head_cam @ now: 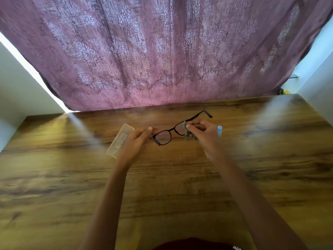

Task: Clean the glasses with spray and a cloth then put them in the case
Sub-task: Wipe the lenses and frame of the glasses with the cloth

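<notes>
Wiping step in progress, judged from the grip. Glasses (168, 131) are held above the wooden table (180, 177). Left hand (137, 139) is pinched on the frame's left end at the hinge. Right hand (200, 131) is pinched on the grey cloth (189, 136), pressed against the right lens.

For a good wipe: frame to be steadied by the rim, not the lens; light pressure advised, both lens faces sandwiched in the cloth; then the other lens.

Closed translucent case (119, 141) lies just behind the left hand; spray bottle (219, 130) stands beside the right hand.
</notes>
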`<control>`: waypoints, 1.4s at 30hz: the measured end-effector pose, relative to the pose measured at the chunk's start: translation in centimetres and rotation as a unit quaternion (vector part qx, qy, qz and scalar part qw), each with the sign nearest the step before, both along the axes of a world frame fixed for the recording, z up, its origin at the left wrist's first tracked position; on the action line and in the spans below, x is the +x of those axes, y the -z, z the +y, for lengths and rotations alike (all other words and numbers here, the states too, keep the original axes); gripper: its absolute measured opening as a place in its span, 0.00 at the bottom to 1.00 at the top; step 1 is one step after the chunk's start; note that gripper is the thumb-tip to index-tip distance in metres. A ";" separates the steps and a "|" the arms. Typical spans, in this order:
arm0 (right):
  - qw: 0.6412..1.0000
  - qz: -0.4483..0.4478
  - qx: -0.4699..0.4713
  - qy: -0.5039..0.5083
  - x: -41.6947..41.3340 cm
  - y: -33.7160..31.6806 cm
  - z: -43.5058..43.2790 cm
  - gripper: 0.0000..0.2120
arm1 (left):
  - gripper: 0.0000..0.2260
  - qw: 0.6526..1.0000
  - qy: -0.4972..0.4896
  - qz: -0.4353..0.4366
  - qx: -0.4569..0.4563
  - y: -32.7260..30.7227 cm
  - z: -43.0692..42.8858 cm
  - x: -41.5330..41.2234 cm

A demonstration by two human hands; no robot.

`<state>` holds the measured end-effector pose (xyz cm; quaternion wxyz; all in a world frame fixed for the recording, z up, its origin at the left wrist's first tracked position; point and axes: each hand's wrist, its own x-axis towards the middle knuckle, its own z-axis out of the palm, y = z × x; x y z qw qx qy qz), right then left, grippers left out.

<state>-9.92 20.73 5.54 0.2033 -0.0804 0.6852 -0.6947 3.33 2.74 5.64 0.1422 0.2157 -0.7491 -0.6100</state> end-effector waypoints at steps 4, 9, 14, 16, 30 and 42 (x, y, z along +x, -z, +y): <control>1.000 0.006 -0.004 -0.026 0.4 -0.1 -0.4 0.05 | 0.14 0.988 0.108 -0.103 -0.033 -2.6 -0.4 -2.0; 0.999 0.034 -0.003 -0.014 0.6 -0.1 -0.6 0.05 | 0.11 0.956 0.206 -0.156 -0.137 -3.8 0.3 -4.1; 0.979 0.188 0.077 0.031 0.8 0.3 -0.8 0.05 | 0.10 0.962 0.178 -0.136 -0.158 -3.3 0.8 -5.0; 0.948 0.292 0.121 0.044 1.1 0.5 -0.9 0.09 | 0.11 0.957 0.169 -0.135 -0.192 -3.0 0.9 -5.2; 0.824 0.532 0.193 -0.041 1.8 0.6 -1.7 0.06 | 0.08 0.962 0.138 -0.121 -0.203 -3.0 1.5 -4.9; 0.808 0.542 0.220 -0.068 3.0 0.8 -1.4 0.05 | 0.08 0.960 0.135 -0.132 -0.206 -2.8 1.5 -4.6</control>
